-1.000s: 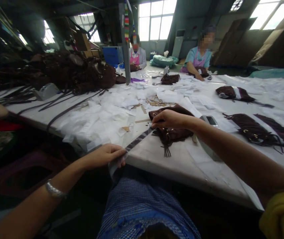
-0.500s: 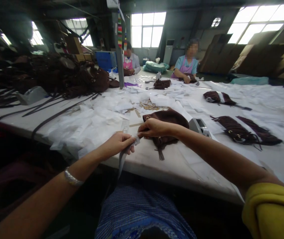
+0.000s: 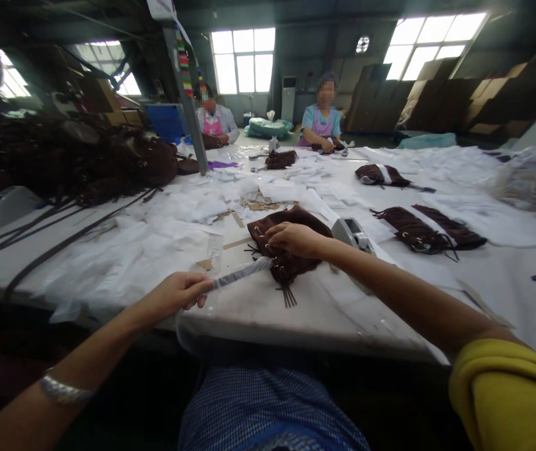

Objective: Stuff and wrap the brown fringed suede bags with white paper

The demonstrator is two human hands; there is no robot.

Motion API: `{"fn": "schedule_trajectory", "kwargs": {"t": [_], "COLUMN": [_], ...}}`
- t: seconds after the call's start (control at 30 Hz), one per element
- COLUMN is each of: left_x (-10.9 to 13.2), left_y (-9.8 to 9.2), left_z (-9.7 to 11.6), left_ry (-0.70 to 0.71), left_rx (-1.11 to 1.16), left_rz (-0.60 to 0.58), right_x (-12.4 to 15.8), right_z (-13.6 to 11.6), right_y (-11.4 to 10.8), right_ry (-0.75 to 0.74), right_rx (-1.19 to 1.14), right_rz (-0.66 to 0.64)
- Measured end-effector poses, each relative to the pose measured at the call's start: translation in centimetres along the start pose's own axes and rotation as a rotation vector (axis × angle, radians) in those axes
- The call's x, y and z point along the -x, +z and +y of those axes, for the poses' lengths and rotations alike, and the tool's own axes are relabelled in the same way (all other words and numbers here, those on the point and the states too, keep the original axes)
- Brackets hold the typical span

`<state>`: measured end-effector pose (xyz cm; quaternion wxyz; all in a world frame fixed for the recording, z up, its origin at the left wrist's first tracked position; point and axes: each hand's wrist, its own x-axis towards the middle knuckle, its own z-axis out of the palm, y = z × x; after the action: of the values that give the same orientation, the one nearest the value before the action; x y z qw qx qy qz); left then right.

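Nearest the camera, the left hand (image 3: 187,291) comes in from the near left, fingers pinched shut on the near end of the strap (image 3: 242,273). Looks to me like the strap's already covered in pale wrap the whole way between the hands, pulled taut. The right hand (image 3: 293,238) is curled down on the brown bag (image 3: 306,220), gripping where the strap joins it, mid-table (image 3: 296,313). There's a tape dispenser (image 3: 353,232) just right of that, and more fringed bags (image 3: 413,230) farther right.

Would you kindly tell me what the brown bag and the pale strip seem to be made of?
Brown bag: probably suede or a lookalike; matte, limp, with cut fringe. Pale strip: likely thin paper or plastic film, faintly shiny, crinkled.
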<state>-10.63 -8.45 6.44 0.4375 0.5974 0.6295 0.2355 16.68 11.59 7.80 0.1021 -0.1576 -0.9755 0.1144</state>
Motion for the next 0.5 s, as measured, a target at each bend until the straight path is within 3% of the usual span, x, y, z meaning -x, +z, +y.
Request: {"fn": "schedule_trajectory", "kwargs": {"t": [0.1, 0.23, 0.37, 0.5], "left_x": [-0.3, 0.1, 0.3, -0.3], "left_y": [0.1, 0.4, 1.3, 2.2], "left_z": [0.3, 1.6, 2.7, 3.7], "left_ry": [0.028, 0.022, 0.002, 0.1], "left_rx": [-0.006, 0.004, -0.016, 0.001], "left_rz": [-0.003, -0.001, 0.008, 0.054], "right_x": [-0.2, -0.3, -0.2, -0.7], "right_z": [-2.7, -3.9, -4.5, -7.0], "right_y": [1.1, 1.7, 1.2, 0.5], "right_ry": [-0.108, -0.029, -0.075, -0.097], "right_rx": [-0.116, -0.155, -0.206, -0.344], "right_rz": [-0.052, -0.225, -0.173, -0.154]}}
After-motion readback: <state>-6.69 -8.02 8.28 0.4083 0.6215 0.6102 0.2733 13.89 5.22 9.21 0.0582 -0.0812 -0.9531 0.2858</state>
